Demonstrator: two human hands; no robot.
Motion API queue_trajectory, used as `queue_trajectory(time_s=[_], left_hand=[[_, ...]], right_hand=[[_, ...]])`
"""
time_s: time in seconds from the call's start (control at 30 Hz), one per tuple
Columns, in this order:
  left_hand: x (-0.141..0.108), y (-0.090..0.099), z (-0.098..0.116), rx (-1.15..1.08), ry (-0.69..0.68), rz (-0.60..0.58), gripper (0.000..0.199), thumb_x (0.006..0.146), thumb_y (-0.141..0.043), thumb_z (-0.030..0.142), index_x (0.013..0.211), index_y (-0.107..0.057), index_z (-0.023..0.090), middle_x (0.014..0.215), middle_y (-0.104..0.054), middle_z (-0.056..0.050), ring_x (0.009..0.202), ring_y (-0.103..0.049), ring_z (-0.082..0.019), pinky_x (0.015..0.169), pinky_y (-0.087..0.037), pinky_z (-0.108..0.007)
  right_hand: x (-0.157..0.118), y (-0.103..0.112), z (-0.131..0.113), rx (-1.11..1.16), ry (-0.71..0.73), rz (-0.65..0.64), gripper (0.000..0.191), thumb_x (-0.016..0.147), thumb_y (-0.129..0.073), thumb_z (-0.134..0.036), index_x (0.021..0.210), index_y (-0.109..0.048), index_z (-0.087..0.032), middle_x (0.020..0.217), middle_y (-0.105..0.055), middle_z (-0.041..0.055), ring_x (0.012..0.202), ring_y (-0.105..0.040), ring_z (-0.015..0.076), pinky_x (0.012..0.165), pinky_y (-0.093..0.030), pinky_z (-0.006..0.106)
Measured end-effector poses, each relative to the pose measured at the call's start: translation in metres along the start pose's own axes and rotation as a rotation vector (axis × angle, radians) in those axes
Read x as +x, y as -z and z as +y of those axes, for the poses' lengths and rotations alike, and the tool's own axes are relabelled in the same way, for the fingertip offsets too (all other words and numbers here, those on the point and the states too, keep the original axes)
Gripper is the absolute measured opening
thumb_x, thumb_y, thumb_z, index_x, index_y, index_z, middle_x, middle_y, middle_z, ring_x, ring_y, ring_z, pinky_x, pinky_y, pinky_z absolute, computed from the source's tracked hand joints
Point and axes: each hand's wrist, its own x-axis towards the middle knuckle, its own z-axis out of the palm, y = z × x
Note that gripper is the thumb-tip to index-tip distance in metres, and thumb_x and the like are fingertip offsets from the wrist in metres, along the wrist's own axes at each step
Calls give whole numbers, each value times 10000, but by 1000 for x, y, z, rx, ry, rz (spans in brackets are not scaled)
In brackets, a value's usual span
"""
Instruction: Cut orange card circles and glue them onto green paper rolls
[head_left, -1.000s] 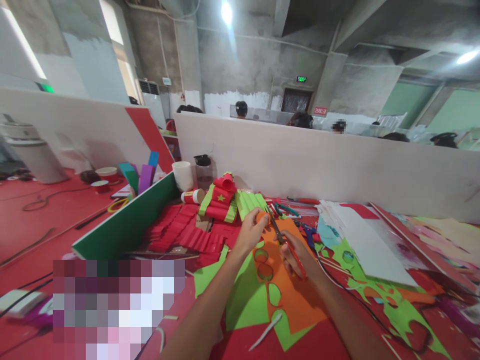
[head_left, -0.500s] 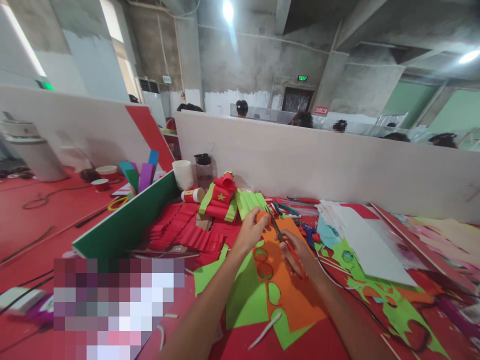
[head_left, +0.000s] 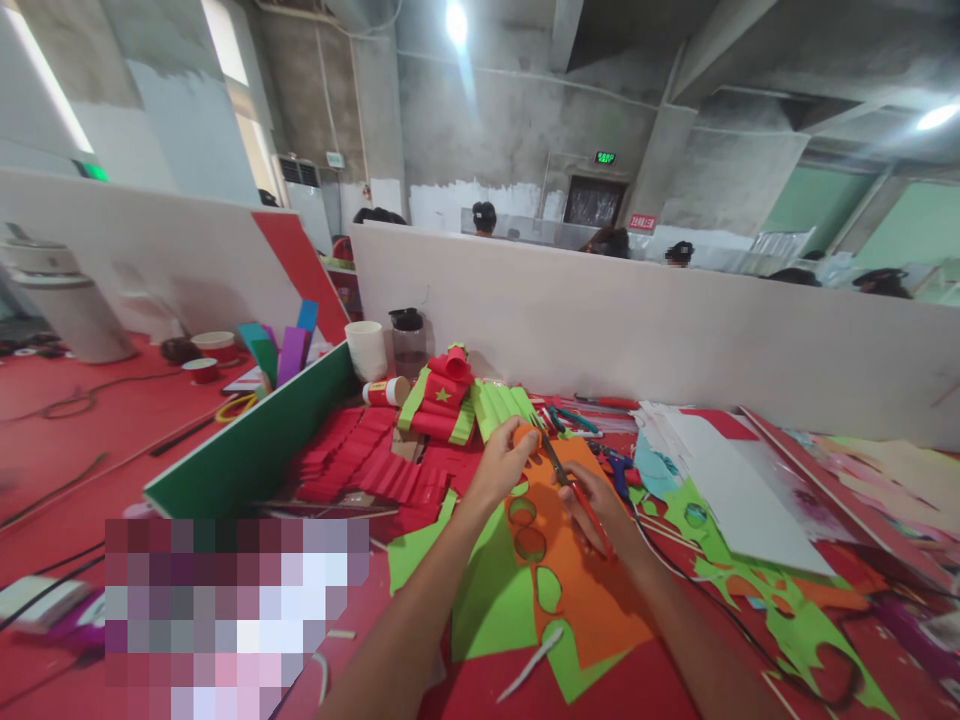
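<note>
Over the far part of the orange sheet point(head_left: 596, 610), the left hand point(head_left: 506, 455) pinches an orange piece point(head_left: 527, 437), apparently round; the right hand point(head_left: 590, 495) grips red-handled scissors point(head_left: 556, 464), blades beside that piece.

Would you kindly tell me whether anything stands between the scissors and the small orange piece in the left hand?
Nothing visible does: the scissors, held in the right hand, have their blades right beside the small orange piece in the left hand. Whether they touch is too small to tell.
</note>
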Motion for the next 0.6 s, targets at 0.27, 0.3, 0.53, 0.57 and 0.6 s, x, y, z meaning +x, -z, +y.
queue_trajectory(time_s=[0.27, 0.3, 0.53, 0.57, 0.6], left_hand=[[0, 1, 1, -8, 29, 6, 218, 802, -582, 379, 760, -496, 183, 639, -538, 36, 550, -586, -93, 483, -391, -168], [0, 1, 1, -11, 29, 6, 219, 802, -583, 380, 761, -493, 184, 640, -539, 37, 551, -587, -93, 483, -391, -167], [1, 2, 0, 25, 26, 1, 202, 799, -579, 366, 757, -500, 185, 623, -537, 37, 564, -598, -105, 490, -401, -172], [1, 3, -1, 32, 27, -5, 204, 798, -581, 369, 757, -503, 185, 619, -540, 35, 569, -603, -109, 489, -401, -173], [2, 3, -1, 40, 29, -11, 207, 796, -584, 373, 756, -506, 185, 617, -545, 32, 574, -606, -114, 488, -401, -174]], right_hand=[[1, 0, 3, -13, -20, 1, 440, 827, -624, -611, 1008, -505, -228, 540, -443, -102, 262, -415, 78, 248, -332, 175], [2, 0, 3, -10, -24, -1, 450, 829, -611, -626, 1011, -504, -229, 544, -439, -102, 262, -415, 78, 250, -337, 178], [2, 4, 0, -89, 27, 11, 512, 843, -536, -692, 1015, -538, -209, 587, -455, -68, 343, -407, 61, 312, -333, 169], [1, 5, 0, -100, 46, 16, 514, 840, -540, -693, 1009, -544, -207, 598, -458, -63, 369, -413, 63, 330, -340, 169], [2, 6, 0, -109, 61, 20, 517, 836, -543, -695, 1003, -547, -206, 605, -460, -58, 391, -418, 67, 343, -343, 169]])
